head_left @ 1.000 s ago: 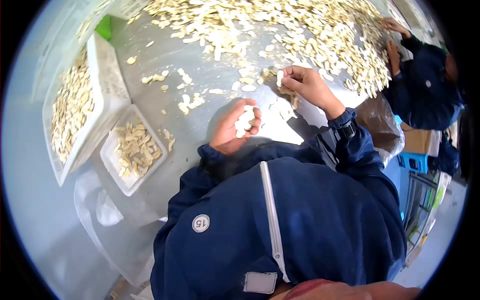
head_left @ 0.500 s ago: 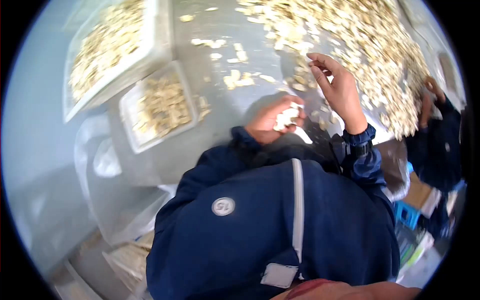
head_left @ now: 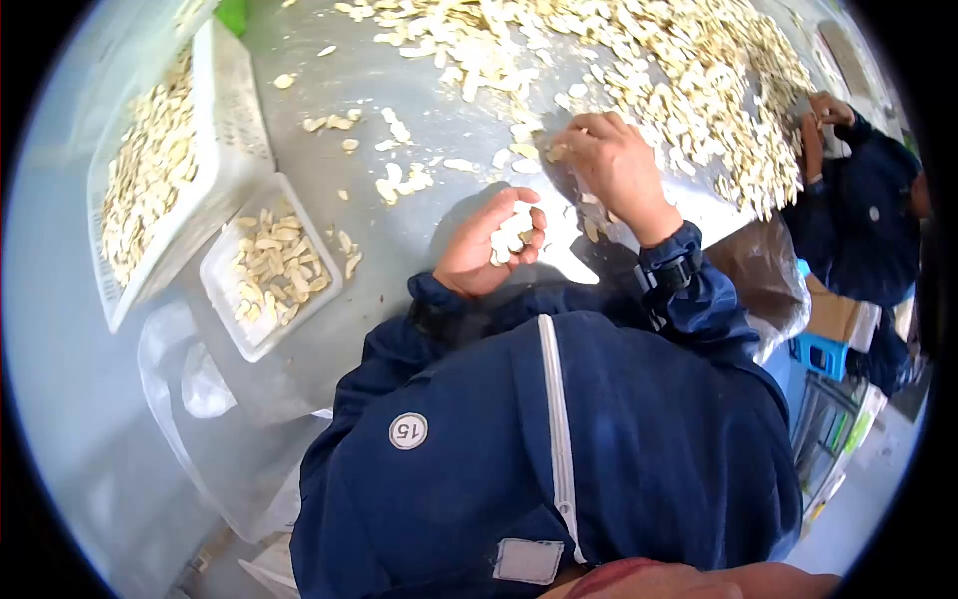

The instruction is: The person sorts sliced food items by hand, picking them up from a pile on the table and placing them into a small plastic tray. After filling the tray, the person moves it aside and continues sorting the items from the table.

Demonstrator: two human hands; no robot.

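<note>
My left hand [head_left: 484,245] is cupped near my chest and closed around a small handful of pale flat seeds [head_left: 512,232]. My right hand [head_left: 611,165] reaches forward onto the grey table [head_left: 439,105], palm down, fingertips pinching at loose seeds at the near edge of the big seed pile [head_left: 679,70]. Whether a seed is between those fingers is hidden by the hand. Both arms wear dark blue sleeves.
A small white tray [head_left: 267,268] of seeds sits left of my left hand, a larger white crate [head_left: 165,170] of seeds beyond it. A clear plastic bag [head_left: 200,389] hangs at the table's edge. Another person in blue [head_left: 858,215] works at the right.
My right hand, raised with fingers apart half a second ago, has dropped onto the seeds at the pile's edge. The left hand still cups its handful. The view swung back.
</note>
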